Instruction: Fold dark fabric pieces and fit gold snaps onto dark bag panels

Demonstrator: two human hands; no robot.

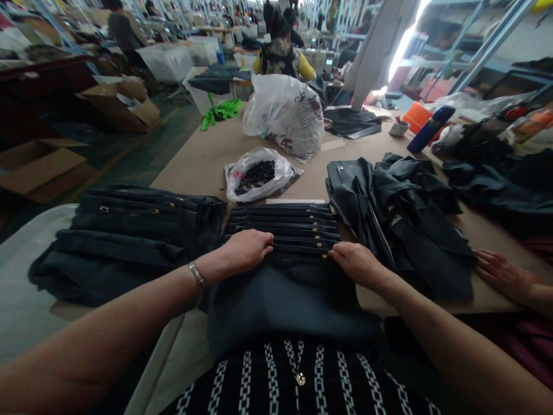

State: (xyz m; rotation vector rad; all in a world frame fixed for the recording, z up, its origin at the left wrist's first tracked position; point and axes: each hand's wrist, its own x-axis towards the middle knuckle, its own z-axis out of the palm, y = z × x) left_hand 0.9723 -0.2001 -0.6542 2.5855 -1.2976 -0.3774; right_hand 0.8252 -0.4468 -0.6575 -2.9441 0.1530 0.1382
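Note:
Several dark fabric pieces (pixel 280 222) lie overlapped in front of me, their zipper-like edges stepped in rows with small gold-coloured metal bits along the right. The nearest dark fabric piece (pixel 285 305) hangs down over the table edge toward my body. My left hand (pixel 248 249), with a metal bracelet at the wrist, is closed on the upper edge of this piece. At the same edge, further right, my right hand (pixel 356 260) pinches its corner beside a gold bit. The fingertips of both hands are partly hidden by the cloth.
A pile of dark zippered pieces (pixel 125 242) sits at left. Beyond the rows is a plastic bag of small black parts (pixel 257 176), with a larger bag (pixel 285 115) behind. More dark cloth (pixel 415 213) lies at right, near another person's hand (pixel 507 276). A blue bottle (pixel 432 128) leans farther back.

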